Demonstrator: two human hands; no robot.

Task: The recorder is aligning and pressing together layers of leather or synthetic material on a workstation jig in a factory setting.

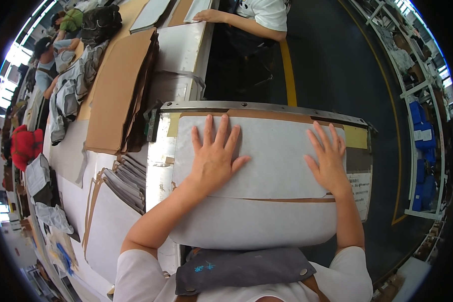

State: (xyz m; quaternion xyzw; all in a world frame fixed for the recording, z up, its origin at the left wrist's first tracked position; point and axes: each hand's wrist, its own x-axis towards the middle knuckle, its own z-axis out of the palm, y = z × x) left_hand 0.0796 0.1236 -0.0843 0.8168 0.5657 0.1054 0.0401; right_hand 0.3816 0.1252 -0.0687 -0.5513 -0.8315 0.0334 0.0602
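Observation:
Both palms rest on a pale grey-white sheet (274,161) laid over a brown board, whose edge (287,115) shows along the far side. My left hand (215,156) lies flat with fingers spread on the sheet's left half. Toward its right end, my right hand (329,163) also lies flat, fingers apart. Neither hand grips anything. Nearer to me, a second pale panel (256,221) hangs over the front with rounded lower corners. Beyond my fingertips, a metal bar (261,106) with bolts runs along the far edge of the work surface.
Left stand a stack of brown boards (121,90) and a bundle of grey-white panels (113,216). A person's arm (241,22) rests on the far table. Yellow lines mark the dark floor (332,60); a rack with blue bins (423,136) stands right. A printed sheet (359,194) sits at the surface's right.

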